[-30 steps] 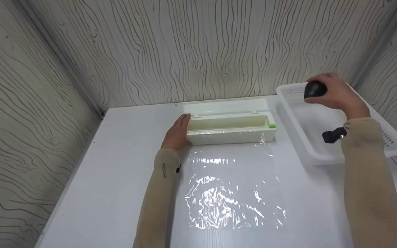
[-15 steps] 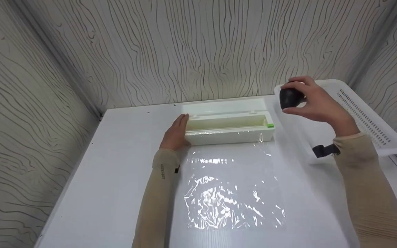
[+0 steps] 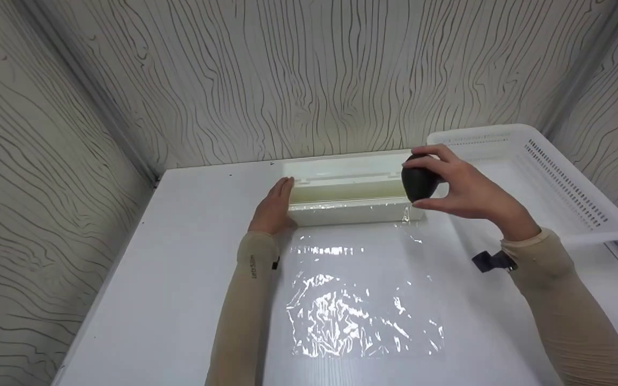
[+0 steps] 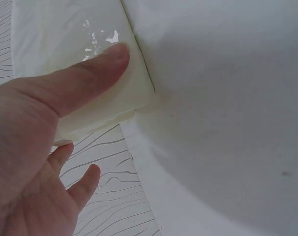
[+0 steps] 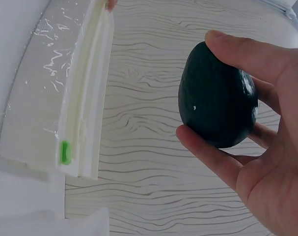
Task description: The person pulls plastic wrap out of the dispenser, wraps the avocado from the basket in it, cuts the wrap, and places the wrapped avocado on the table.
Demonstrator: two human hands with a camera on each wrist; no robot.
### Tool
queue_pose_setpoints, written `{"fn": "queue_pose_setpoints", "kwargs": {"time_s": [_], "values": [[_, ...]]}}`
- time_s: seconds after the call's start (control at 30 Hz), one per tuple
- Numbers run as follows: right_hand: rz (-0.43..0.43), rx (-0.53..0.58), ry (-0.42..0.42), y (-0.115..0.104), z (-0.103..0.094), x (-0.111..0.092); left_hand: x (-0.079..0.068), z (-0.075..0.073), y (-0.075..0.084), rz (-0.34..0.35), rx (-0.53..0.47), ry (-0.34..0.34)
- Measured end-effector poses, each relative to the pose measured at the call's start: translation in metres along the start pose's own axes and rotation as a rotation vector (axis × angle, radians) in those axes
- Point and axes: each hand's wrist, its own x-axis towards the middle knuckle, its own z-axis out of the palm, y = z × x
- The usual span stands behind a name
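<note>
Oblong white box (image 3: 357,214): plastic, smooth. Clear rectangular film sheet (image 3: 341,316), 6 o'clock in head view: plastic, crinkled, highly glossy. Dark green-black egg-shaped object (image 5: 215,101): smooth, glossy highlights; material uncertain. White slotted basket (image 3: 569,185), 3 o'clock: plastic, satin. White counter (image 3: 191,252): smooth, soft sheen. Wood-patterned wall (image 3: 309,80), 12 o'clock: matt. Beige sleeves (image 3: 556,295): matt cloth.

The right hand (image 3: 464,187) sweeps left, bringing the dark egg-shaped thing (image 3: 417,182) from over the basket (image 3: 566,185) to the box's (image 3: 352,213) right end, and the green tab (image 5: 65,152) vanishes from the head view!
</note>
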Motion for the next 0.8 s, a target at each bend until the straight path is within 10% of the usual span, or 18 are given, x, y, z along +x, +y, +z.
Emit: {"fn": "queue_pose_setpoints", "kwargs": {"time_s": [0.8], "values": [[-0.189,0.048,-0.136,-0.043,0.067,-0.003,0.002,0.001,-0.001,-0.019,-0.012,0.005]]}}
